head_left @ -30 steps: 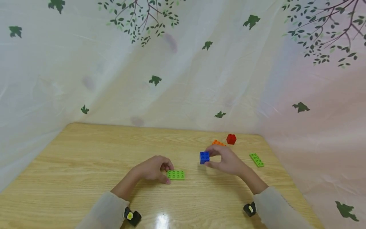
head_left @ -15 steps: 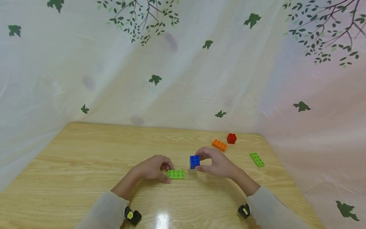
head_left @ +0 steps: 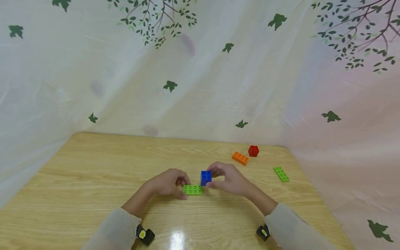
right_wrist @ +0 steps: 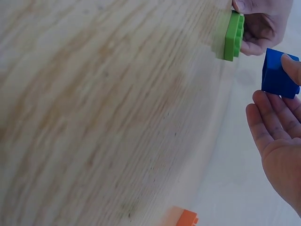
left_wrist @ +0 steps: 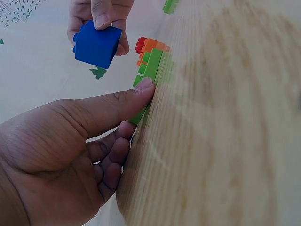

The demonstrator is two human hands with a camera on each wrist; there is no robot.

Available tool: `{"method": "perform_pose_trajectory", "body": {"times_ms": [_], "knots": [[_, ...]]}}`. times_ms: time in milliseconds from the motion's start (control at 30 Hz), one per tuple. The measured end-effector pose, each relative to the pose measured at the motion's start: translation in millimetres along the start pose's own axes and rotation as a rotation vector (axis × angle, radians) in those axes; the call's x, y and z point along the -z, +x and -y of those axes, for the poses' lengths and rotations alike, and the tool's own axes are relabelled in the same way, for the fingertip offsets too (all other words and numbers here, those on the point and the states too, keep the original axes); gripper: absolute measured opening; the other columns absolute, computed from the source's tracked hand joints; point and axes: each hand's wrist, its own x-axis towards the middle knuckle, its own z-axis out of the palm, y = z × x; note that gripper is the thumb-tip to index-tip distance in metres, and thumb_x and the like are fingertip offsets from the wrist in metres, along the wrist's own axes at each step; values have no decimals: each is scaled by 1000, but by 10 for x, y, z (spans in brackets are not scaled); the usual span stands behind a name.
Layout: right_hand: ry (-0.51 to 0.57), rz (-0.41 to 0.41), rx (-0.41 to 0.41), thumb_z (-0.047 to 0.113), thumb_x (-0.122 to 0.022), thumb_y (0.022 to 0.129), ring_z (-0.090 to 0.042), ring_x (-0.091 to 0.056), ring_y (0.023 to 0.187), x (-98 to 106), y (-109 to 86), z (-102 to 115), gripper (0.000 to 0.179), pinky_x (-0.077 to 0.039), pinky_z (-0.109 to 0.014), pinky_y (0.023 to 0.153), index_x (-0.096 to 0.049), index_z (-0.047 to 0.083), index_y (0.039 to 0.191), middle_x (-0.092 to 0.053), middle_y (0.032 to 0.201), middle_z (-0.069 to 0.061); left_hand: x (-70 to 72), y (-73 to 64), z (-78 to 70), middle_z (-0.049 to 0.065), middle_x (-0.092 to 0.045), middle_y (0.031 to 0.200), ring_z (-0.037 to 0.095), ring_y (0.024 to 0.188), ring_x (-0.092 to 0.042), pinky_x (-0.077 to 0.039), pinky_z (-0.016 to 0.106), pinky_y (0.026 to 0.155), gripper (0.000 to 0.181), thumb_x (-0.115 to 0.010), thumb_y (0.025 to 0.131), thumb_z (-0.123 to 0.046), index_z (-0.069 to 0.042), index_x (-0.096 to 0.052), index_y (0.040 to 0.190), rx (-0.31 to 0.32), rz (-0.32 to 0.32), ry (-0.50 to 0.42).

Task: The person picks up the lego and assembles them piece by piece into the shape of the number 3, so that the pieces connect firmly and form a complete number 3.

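Observation:
A flat light-green toy building brick [head_left: 192, 190] with two rows of studs lies on the table in the head view. My left hand [head_left: 168, 182] pinches its left end between thumb and fingers, and the left wrist view shows the thumb on the near side of this green brick [left_wrist: 153, 68]. My right hand [head_left: 231, 178] holds a blue square brick [head_left: 206, 178] between thumb and fingers, studs up. In the right wrist view the blue brick [right_wrist: 277, 75] is off the table, apart from the green one and close to its right end.
Farther back on the wooden table [head_left: 125, 152] lie an orange brick [head_left: 240, 158] and a red brick [head_left: 253, 151]. Another light-green brick [head_left: 281, 174] is near the right edge. A leaf-patterned cloth [head_left: 200, 104] hangs behind the table.
My right hand has carried the blue brick leftward and slightly nearer, up to the green brick's right end. The orange brick has come into full view. My left hand stays in place.

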Motion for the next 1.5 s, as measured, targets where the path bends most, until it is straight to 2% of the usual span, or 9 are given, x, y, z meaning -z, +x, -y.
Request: {"method": "perform_pose_trajectory", "body": {"times_ms": [233,500,867,1500], "knots": [[9,41,4,21,-81,91,-15,-68,98,-91,39,10,34,-54,-46,94,-65,10,119,-72,106,3,-1,-1,2,-5,-62,94,15,87,-54,-46,31,79,34,-91,79,-21,-14,-70,105,-9,0,8],[18,93,-43,23,-81,91,-14,-67,102,-194,54,2,35,-53,-40,96,-64,11,120,-71,108,5,2,6,13,-5,-62,96,15,88,-54,-46,32,80,36,-91,79,-22,-14,-70,107,-13,2,18],[13,105,-50,24,-80,91,-14,-67,103,-275,75,-17,35,-53,-38,96,-64,11,120,-71,109,3,-2,5,14,-5,-62,94,16,86,-54,-46,33,78,35,-91,79,-21,-14,-70,106,-13,5,12],[-11,117,-41,23,-81,91,-12,-67,99,-275,87,12,33,-54,-38,94,-65,12,117,-72,105,3,18,-25,-15,-5,-63,95,16,87,-55,-47,34,80,34,-91,79,-19,-14,-70,105,-3,8,5]]}}
